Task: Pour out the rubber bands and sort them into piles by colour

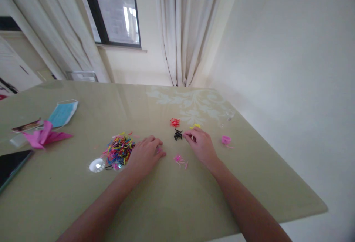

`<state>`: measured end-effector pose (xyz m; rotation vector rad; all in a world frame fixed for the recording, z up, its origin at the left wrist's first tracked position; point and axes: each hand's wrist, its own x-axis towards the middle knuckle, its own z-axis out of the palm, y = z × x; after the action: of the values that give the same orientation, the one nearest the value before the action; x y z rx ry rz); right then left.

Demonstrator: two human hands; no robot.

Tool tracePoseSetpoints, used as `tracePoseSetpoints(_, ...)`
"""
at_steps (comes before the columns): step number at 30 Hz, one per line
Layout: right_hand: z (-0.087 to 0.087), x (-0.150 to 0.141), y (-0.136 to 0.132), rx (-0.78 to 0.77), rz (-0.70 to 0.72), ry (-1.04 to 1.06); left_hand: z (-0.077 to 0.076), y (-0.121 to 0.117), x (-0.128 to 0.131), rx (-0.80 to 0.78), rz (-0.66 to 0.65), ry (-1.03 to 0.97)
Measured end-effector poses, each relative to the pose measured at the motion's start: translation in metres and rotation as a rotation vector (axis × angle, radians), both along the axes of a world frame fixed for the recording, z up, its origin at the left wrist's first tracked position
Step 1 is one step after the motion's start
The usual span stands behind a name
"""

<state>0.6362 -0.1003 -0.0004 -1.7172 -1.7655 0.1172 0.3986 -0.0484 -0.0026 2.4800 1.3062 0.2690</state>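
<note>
Small rubber bands of many colours form a loose pile on the table, just left of my left hand. That hand lies low over the table with bent fingers, its thumb apart from the forefinger; a bit of pink shows in the gap. My right hand is closed in a pinch beside a small heap of black bands; a dark speck shows at the fingers, too small to name. Red bands lie beyond the black ones, pink bands nearer me. Yellow bands are partly hidden behind my right hand.
A round white shiny object sits by the pile. Farther left are a pink folded-paper piece, a blue face mask and a dark phone-like slab. A small pink object lies right. A wall borders the table's right side.
</note>
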Motion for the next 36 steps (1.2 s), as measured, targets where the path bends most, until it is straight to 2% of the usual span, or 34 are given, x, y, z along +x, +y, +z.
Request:
tracePoseSetpoints(9, -0.012, -0.013, 0.017, -0.091, -0.091, -0.297, 0.0, 0.002, 0.001, 0.024, -0.011, 0.017)
tracePoseSetpoints(13, -0.013, -0.014, 0.018, -0.078, -0.056, -0.308, 0.003, 0.002, 0.002, 0.055, -0.006, 0.063)
tracePoseSetpoints(16, -0.013, -0.013, 0.015, -0.023, -0.041, -0.258, 0.003, 0.006, 0.0, 0.044, 0.009, 0.014)
tracePoseSetpoints(21, -0.013, -0.02, 0.009, 0.011, 0.101, -0.125, -0.002, 0.02, -0.009, -0.031, 0.046, -0.144)
tracePoseSetpoints(27, -0.018, -0.037, 0.008, -0.102, 0.219, -0.199, -0.007, 0.037, -0.027, -0.115, 0.079, -0.221)
tracePoseSetpoints(31, -0.015, -0.044, 0.009, -0.147, 0.258, -0.218, -0.008, 0.043, -0.036, -0.127, 0.002, -0.18)
tracePoseSetpoints(36, -0.007, -0.057, 0.011, -0.195, 0.329, -0.27, -0.011, 0.044, -0.033, -0.136, -0.103, -0.166)
